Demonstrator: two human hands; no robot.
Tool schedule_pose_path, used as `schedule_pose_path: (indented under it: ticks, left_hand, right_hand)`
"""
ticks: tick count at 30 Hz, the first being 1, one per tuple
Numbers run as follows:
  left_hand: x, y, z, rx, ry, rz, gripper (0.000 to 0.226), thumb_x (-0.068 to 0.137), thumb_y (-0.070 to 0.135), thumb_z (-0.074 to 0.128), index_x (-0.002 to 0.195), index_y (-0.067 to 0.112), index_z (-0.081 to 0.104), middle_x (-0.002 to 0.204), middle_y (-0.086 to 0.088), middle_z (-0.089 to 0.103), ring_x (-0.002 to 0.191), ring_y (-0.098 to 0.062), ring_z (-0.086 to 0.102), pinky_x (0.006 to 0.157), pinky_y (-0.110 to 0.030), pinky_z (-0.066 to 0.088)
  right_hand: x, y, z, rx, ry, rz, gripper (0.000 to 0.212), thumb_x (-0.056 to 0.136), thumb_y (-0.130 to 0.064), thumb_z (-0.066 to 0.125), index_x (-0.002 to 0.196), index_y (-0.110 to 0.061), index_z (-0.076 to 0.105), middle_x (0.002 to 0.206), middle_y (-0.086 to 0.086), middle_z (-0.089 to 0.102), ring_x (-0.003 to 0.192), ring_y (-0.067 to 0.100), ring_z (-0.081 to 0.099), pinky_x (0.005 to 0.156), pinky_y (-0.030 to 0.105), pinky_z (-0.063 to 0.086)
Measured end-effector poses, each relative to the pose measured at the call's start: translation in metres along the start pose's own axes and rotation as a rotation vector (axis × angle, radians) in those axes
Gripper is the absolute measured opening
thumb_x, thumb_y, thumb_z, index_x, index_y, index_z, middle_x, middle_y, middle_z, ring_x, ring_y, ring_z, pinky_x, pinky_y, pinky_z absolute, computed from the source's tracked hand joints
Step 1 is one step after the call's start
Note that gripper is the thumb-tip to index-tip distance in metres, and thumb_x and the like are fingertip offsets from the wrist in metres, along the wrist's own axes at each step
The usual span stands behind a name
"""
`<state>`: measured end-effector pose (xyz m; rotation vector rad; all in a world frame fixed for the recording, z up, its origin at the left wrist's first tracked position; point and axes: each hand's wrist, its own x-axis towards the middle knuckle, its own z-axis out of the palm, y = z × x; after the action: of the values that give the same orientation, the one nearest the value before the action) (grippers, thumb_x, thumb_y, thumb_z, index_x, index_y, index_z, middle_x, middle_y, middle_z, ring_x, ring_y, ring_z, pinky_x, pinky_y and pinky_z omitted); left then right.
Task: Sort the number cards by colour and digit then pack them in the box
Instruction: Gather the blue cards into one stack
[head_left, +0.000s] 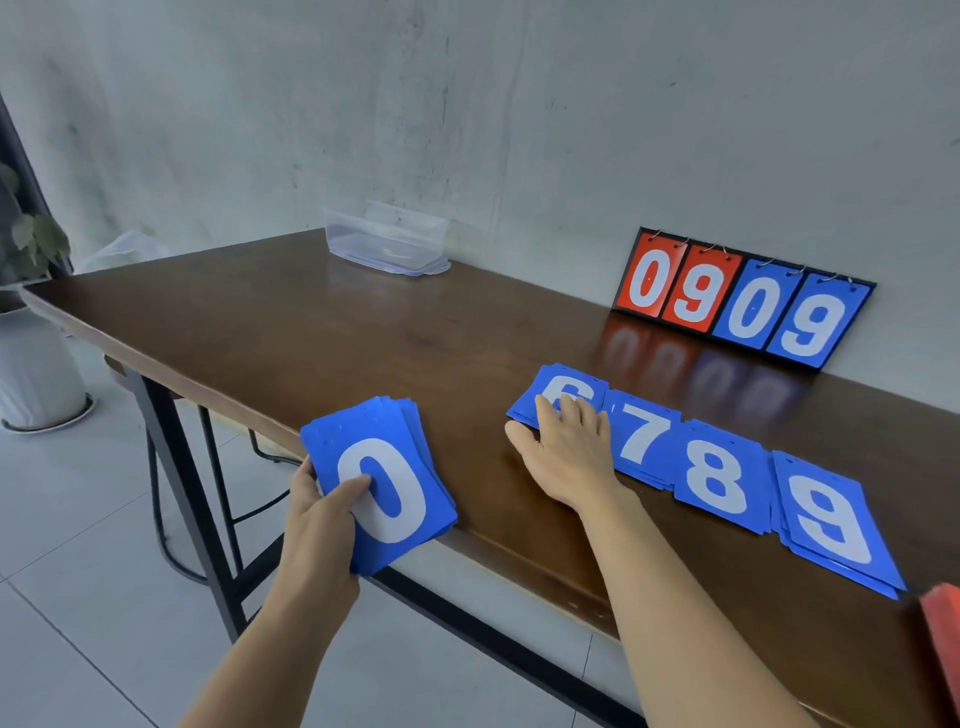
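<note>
L hand (318, 514) grips 0 stack (402, 457), long axis away-left

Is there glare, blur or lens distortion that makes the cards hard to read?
In the head view the light is soft, without harsh glare; the glossy table mirrors the scoreboard as smeared digits; the red thing at the right border is blurred; the 0 stack and 8 pile read sharply.

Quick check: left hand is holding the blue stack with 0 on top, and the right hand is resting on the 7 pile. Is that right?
Not quite. The head view shows the right hand resting on the 6 pile, not the 7 pile beside it. The rest is correct: the left hand holds the blue stack with 0 on top.
</note>
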<state>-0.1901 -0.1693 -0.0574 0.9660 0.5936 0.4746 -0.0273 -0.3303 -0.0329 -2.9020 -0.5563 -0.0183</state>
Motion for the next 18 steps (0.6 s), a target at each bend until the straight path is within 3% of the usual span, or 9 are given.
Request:
schedule_pose_path:
  ticks: [4, 11, 15, 18]
  left_hand:
    - [0.003, 0.002, -0.003, -0.014, -0.002, -0.012, 0.045, 0.093, 0.011, 0.056, 0.132, 0.032, 0.047, 0.114, 0.002, 0.068, 0.101, -0.027, 0.067, 0.083, -0.046, 0.055]
    - [0.003, 0.004, -0.006, -0.036, -0.015, -0.022, 0.043, 0.094, 0.01, 0.054, 0.131, 0.031, 0.049, 0.114, 0.002, 0.069, 0.099, -0.026, 0.068, 0.074, -0.041, 0.056]
    - [-0.002, 0.005, -0.005, -0.049, -0.033, -0.02, 0.04, 0.093, 0.01, 0.054, 0.128, 0.03, 0.052, 0.113, 0.003, 0.07, 0.099, -0.024, 0.068, 0.072, -0.038, 0.056]
    - [-0.006, 0.004, -0.006, -0.04, -0.053, -0.016, 0.038, 0.092, 0.009, 0.054, 0.124, 0.031, 0.055, 0.109, 0.004, 0.071, 0.098, -0.023, 0.069, 0.072, -0.038, 0.056]
  right_hand:
    - [-0.001, -0.012, 0.008, -0.015, 0.015, -0.105, 0.055, 0.098, -0.052, 0.02, 0.139, -0.02, 0.038, 0.145, 0.006, 0.035, 0.138, 0.026, 0.023, 0.116, 0.047, 0.018]
    - [-0.058, -0.033, 0.006, 0.023, 0.051, -0.355, 0.047, 0.102, -0.042, 0.026, 0.142, -0.02, 0.037, 0.15, 0.002, 0.03, 0.14, 0.02, 0.02, 0.113, 0.031, 0.016]
    - [-0.092, -0.037, 0.011, 0.103, 0.094, -0.477, 0.058, 0.091, -0.045, 0.016, 0.134, -0.021, 0.047, 0.14, -0.003, 0.039, 0.133, 0.017, 0.03, 0.11, 0.028, 0.023]
    - [-0.11, -0.038, 0.018, 0.186, 0.111, -0.52, 0.043, 0.088, -0.036, 0.025, 0.117, -0.019, 0.052, 0.138, -0.007, 0.042, 0.13, 0.012, 0.032, 0.11, 0.03, 0.026]
